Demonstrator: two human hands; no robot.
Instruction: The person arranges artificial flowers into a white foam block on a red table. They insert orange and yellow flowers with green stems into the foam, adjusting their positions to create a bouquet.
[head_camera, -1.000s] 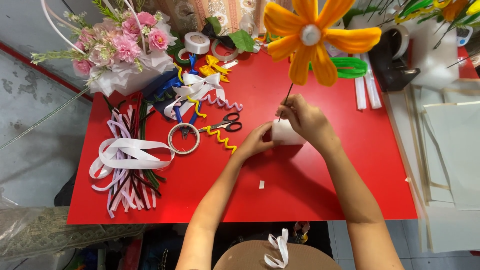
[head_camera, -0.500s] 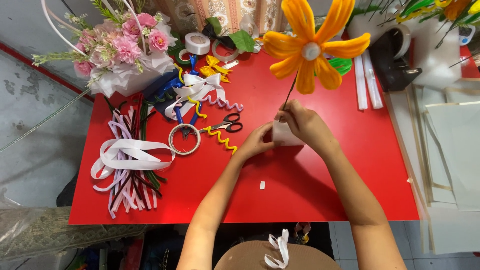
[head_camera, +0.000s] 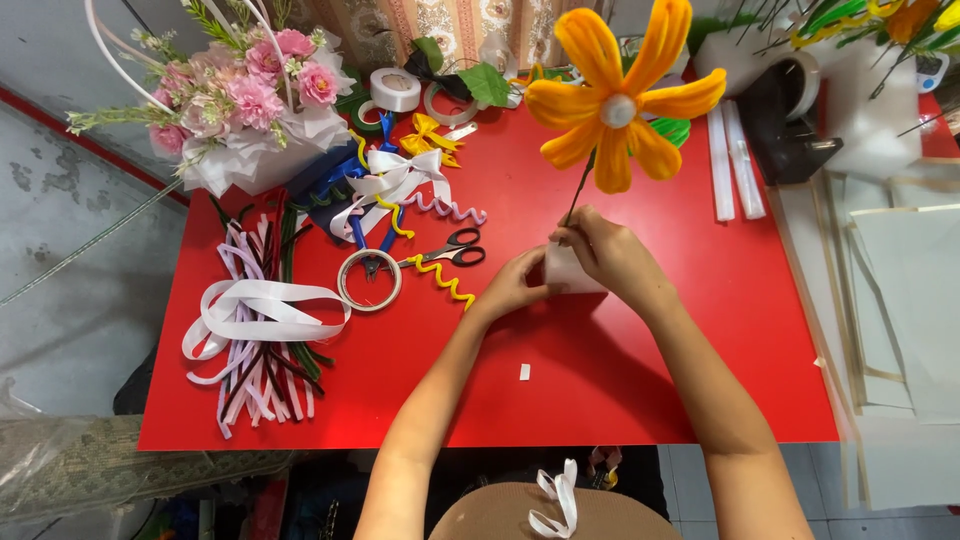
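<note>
A large orange pipe-cleaner flower (head_camera: 615, 100) with a white centre stands up on a thin dark stem (head_camera: 578, 192). My right hand (head_camera: 610, 255) pinches the stem's lower end and a small white paper piece (head_camera: 566, 272). Close against it, my left hand (head_camera: 515, 283) grips the same white piece from the left. Both hands hover just over the red table (head_camera: 600, 390) near its middle.
Scissors (head_camera: 450, 250), a tape ring (head_camera: 369, 280) and curled pipe cleaners lie left of my hands. White ribbon loops and dark stems (head_camera: 255, 325) lie at the left edge. A pink bouquet (head_camera: 240, 100) stands at the back left, a black tape dispenser (head_camera: 790, 120) at the back right.
The orange flower has swung from tilted toward the camera to more upright, and its head has shifted slightly. My hands have stayed at the same spot on the stem and white piece.
</note>
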